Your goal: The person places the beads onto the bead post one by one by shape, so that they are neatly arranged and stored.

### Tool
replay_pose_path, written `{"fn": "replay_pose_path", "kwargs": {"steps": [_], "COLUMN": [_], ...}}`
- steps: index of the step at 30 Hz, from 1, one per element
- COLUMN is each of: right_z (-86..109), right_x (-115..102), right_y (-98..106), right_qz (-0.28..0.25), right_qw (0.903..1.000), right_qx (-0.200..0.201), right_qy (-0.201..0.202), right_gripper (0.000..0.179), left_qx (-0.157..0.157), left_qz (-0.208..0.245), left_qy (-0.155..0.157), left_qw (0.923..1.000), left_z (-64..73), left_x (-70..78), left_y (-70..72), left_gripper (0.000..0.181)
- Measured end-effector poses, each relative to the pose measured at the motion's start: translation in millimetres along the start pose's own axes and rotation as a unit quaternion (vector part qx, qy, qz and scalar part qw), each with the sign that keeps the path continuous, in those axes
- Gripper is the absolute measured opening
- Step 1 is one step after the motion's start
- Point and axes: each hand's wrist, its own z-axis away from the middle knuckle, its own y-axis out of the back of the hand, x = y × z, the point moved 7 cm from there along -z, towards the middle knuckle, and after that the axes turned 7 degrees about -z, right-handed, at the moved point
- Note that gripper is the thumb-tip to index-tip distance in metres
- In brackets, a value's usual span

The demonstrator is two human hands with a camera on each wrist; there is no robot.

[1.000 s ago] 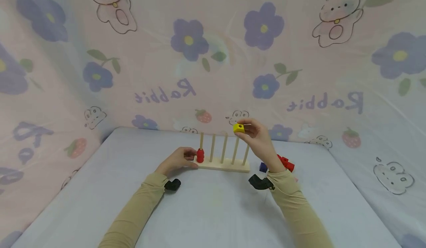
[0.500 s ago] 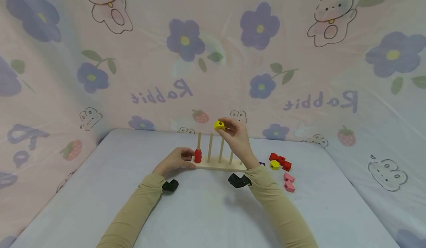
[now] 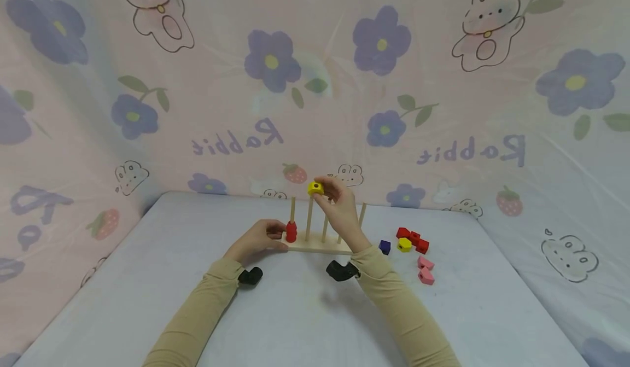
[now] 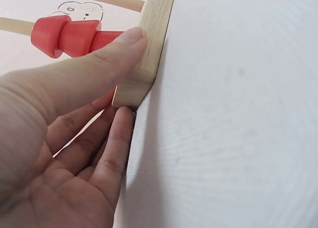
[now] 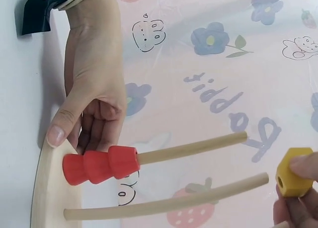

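Observation:
A wooden peg stand (image 3: 320,245) lies lengthwise on the table, its thin pegs upright. Red beads (image 5: 102,164) are stacked at the bottom of its leftmost peg. My left hand (image 3: 259,237) holds the stand's left end, thumb on the base near the red beads and fingers around the end face. Between thumb and fingers of my right hand (image 3: 340,207) is a yellow hexagonal bead (image 3: 315,188). It is right at the tip of the second peg (image 5: 169,197), its hole facing that tip in the right wrist view.
Right of the stand lie a dark blue bead (image 3: 385,247), another yellow bead (image 3: 404,245), several red beads (image 3: 415,239) and pink beads (image 3: 426,275). A patterned cloth (image 3: 315,104) hangs behind the white table (image 3: 285,318).
My right hand has carried the yellow bead leftward from near the fourth peg to the second peg's tip. My left hand keeps its hold on the stand's end.

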Motion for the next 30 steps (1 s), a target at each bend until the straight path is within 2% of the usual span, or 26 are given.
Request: {"fn": "replay_pose_path", "kwargs": {"steps": [3,10,13,19,26,30], "right_z": [0.6,5.5,5.6,10.3,16.2,20.2], "right_x": [0.5,-19.3,-20.3,-8.0,-2.3,15.4], "right_y": [-0.3,-7.3,-8.0,-6.7,-7.7,-5.1], "right_qz": [0.004,-0.007,-0.008,-0.009,-0.004,-0.022], "right_qw": [1.0000,0.9994,0.9989,0.9960,0.9938,0.9918], "right_qx": [0.002,-0.007,-0.001,0.016,0.027,0.047], "right_qy": [0.001,-0.033,-0.046,-0.088,-0.108,-0.117], "right_gripper": [0.031,0.033,0.035,0.035,0.032,0.033], "left_qx": [0.001,-0.008,-0.011,-0.010,-0.006,-0.011], "left_qz": [-0.001,0.000,0.004,0.008,0.017,0.010], "left_qy": [0.000,-0.010,-0.015,-0.012,0.007,-0.006], "left_qw": [1.0000,0.9999,0.9998,0.9999,0.9998,0.9999], "left_z": [0.2,0.5,-0.2,0.0,0.0,0.3], "left_x": [0.4,0.3,0.6,-1.7,-1.3,1.2], "left_y": [0.1,-0.6,-0.5,-1.6,-0.1,-0.1], "left_gripper": [0.055,0.052,0.052,0.053,0.053,0.052]}}
